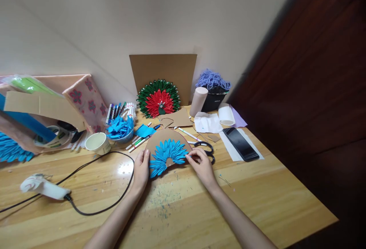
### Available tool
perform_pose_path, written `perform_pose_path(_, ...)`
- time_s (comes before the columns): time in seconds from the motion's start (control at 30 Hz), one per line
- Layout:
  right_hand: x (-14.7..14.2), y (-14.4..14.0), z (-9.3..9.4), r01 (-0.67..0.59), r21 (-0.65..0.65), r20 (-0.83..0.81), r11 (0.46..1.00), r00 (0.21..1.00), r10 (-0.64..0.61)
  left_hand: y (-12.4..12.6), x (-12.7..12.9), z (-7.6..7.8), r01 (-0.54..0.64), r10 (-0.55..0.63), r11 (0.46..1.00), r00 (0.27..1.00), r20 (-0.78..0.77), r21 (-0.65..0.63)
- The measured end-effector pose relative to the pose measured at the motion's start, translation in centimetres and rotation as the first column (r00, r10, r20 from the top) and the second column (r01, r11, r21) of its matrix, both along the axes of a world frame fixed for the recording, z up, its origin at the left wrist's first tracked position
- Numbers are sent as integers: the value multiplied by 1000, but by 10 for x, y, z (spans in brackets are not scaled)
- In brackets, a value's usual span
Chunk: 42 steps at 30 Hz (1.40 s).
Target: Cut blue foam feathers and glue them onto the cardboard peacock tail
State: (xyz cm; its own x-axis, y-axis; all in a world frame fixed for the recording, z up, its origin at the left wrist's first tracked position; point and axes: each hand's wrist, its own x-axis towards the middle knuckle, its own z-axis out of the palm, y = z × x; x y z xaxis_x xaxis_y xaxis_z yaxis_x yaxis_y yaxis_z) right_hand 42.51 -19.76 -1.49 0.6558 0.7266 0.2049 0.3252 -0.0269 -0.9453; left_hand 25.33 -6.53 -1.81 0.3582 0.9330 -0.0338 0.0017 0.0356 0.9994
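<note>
A rounded cardboard piece (154, 137) is tilted up in front of me. Blue folded petals (168, 153) fan out across its face around a small bare cardboard notch. My left hand (142, 167) grips the cardboard's left edge, thumb on the front and fingers behind. At the right end of the fan, my right hand (201, 164) pinches by the tip of an outer blue petal (183, 156); its fingertips are pressed together there. Black-handled scissors (210, 148) lie just behind the right hand, partly hidden. More blue pieces (119, 127) fill a clear bowl at the left.
A glue gun (45, 188) with a looping black cord (126, 195) lies at left, near a pale cup (97, 143). Markers (140, 142) are scattered behind. A red-green petal peacock (160, 98) leans at the wall. On the right are a phone (240, 144) and yarn (213, 80).
</note>
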Motion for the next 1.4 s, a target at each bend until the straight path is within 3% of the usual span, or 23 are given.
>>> perform_pose_path(0.33, 0, 0, -1, 9, 4, 19, 1000, 1000, -9, -2, 1, -1, -58, 58, 998, 998, 17, 10)
perform_pose_path(1.4, 0, -1, -7, 55, -64, 212, 996, 976, -40, -10, 3, 7, -58, 58, 998, 998, 32, -16)
